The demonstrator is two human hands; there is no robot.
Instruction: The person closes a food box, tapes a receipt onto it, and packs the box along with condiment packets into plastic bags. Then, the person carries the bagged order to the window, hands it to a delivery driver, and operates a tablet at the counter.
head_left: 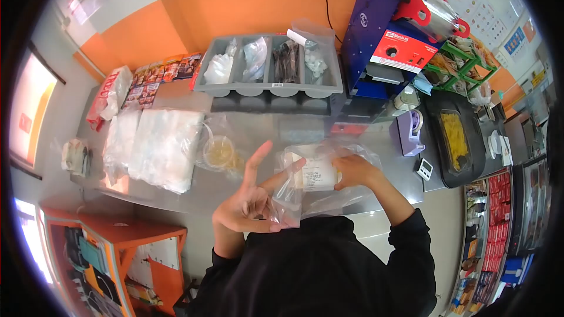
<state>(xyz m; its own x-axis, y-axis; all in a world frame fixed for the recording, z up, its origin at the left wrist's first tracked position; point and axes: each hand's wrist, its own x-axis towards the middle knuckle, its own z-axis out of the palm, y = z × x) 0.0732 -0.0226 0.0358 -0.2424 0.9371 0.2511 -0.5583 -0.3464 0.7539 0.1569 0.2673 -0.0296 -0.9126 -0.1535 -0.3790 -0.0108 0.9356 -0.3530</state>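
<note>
Near the counter's front edge, my right hand [354, 171] is closed on the right side of a container with a white printed receipt [319, 170] on its front. Clear plastic wrap surrounds the container. My left hand [249, 199] is at its left, palm turned up, index finger raised, with the thumb pinching the edge of a clear plastic bag [286, 202]. Farther left, a clear bag with a cup of yellowish liquid [220, 151] stands on the steel counter [252, 124].
Behind is a grey divided tray [270, 87] with bags and cutlery. Stacked clear bags [166, 148] lie left. On the right are a blue sealing machine [376, 35], a purple tape dispenser [406, 134], a small timer [424, 169] and a black tray of yellow food [453, 138].
</note>
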